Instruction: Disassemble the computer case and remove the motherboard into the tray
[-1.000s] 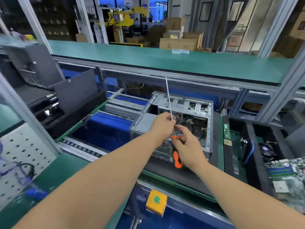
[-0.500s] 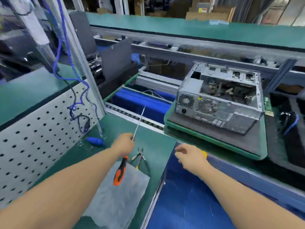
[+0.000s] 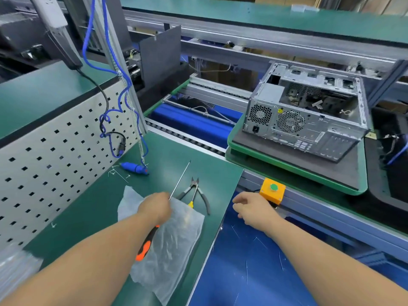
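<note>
Left grip (image 3: 155,208) held the screwdriver (image 3: 145,245) low over the worktop (image 3: 172,151); right grip (image 3: 250,208) hung loose; I judged laying it flat beside the cutters (image 3: 195,192) best

Hands: 2, left hand (image 3: 155,207) and right hand (image 3: 251,209). Long screwdriver (image 3: 179,181), orange/black handle: 1. Pliers (image 3: 195,193), grey handles: 1. Small yellow-handled tool (image 3: 191,200) betw. plier handles: 1. Clear plastic sheet (image 3: 170,246): 1. Computer case (image 3: 309,115), open, far right: 1; rear fan grilles: 2. Orange button box (image 3: 272,191), green button: 1. Pegboard (image 3: 55,155), left: 1. Blue plug (image 3: 132,167): 1.
</note>
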